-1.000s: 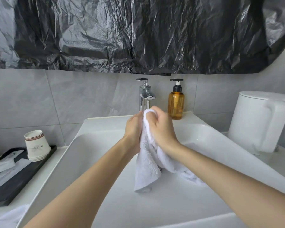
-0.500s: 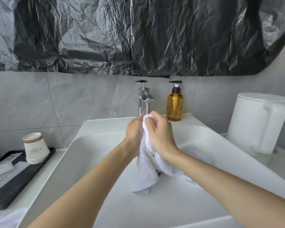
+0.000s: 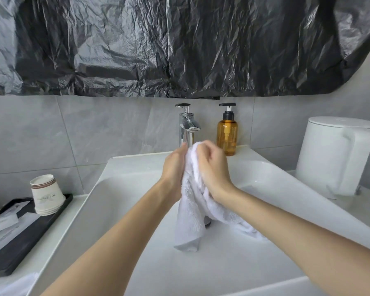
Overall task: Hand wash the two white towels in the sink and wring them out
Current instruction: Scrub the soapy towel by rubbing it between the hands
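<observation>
**Two hands on one white towel [image 3: 192,210] above the sink [image 3: 137,174]**

At the far lower left a bit of white cloth [image 3: 13,285] lies on the bench [image 3: 73,212], cut off by the frame edge, so what it is cannot be told; beside it a black tray [image 3: 19,242] carries flat packets and a stack of paper cups [image 3: 47,195] standing upside down. The left hand [image 3: 173,167] is raised over the basin with its fingers lying close together against the towel's left side; their tips are lost in the folds, so whether they curl round it cannot be told. The towel is bunched upright between the two hands in front of the chrome tap [image 3: 187,127]; one end hangs down to the basin floor and the other trails off to the right along it. The right hand [image 3: 214,169] has its fingers curled over the top of the bunch, gripping it. Just right of the tap an amber pump bottle [image 3: 226,135] stands on the sink's back ledge; further right a white lidded jug [image 3: 333,154] stands on the bench. Crumpled black plastic sheeting [image 3: 179,45] covers the wall above the grey tiles.
</observation>
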